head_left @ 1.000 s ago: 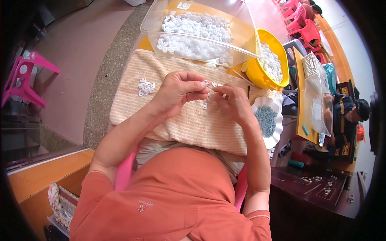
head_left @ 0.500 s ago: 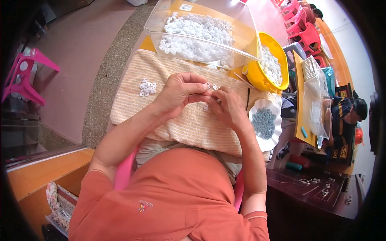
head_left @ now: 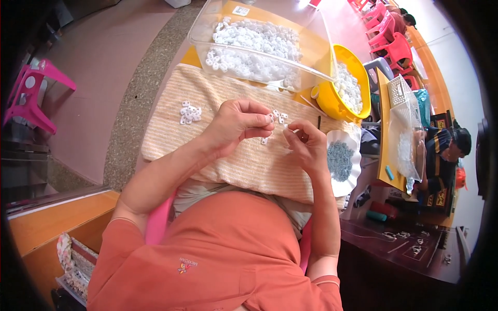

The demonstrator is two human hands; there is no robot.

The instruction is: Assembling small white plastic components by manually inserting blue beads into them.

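Note:
Over the striped cloth, my left hand pinches a small white plastic piece between thumb and fingertips. My right hand is just to the right and apart from it, thumb and forefinger pinched together; whatever they hold is too small to make out. Beyond the hands lie a few loose white plastic pieces with holes. Another white piece rests on the cloth between the hands. A small pile of white pieces sits to the left.
At the back, a clear plastic bin holds many white pieces. Right of it stands a yellow tub of white parts. A white scalloped dish with small grey-blue parts lies beside my right hand. Another person sits farther right.
My right hand has drawn away from my left hand, to the right and slightly nearer me. My left hand keeps its pinch in nearly the same place.

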